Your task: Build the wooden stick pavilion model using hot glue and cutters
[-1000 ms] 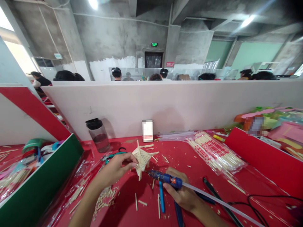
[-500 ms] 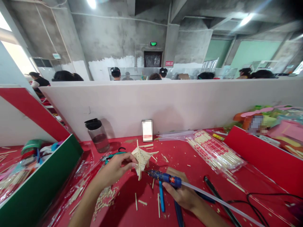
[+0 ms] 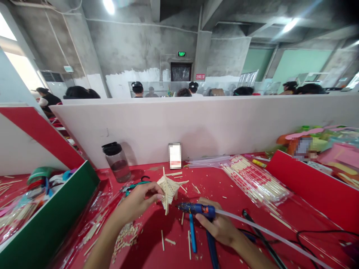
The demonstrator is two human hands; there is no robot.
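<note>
Between the thumb and fingers of my left hand [image 3: 144, 198] is a small roof-like model made of pale wooden sticks [image 3: 169, 188], its ribs meeting along raised ridges. My right hand [image 3: 217, 222] is wrapped round a blue hot glue gun [image 3: 198, 210], with a long translucent glue stick [image 3: 252, 223] running out of its back. The gun's nozzle points left at the model, a small gap away from it. A light blue pen-like tool [image 3: 192, 233] lies on the red table under the gun.
Loose cut sticks [image 3: 126, 237] are scattered about. A water bottle [image 3: 116, 164] and a phone [image 3: 175, 156] stand by the white partition [image 3: 146, 127]. Bagged sticks [image 3: 258, 179] lie to the right, near a black cable [image 3: 305, 233]. A green-walled box [image 3: 53, 213] flanks the left side.
The glue gun's nozzle has drawn back slightly to the right, widening its gap from the stick model. My left hand keeps its hold on the model.
</note>
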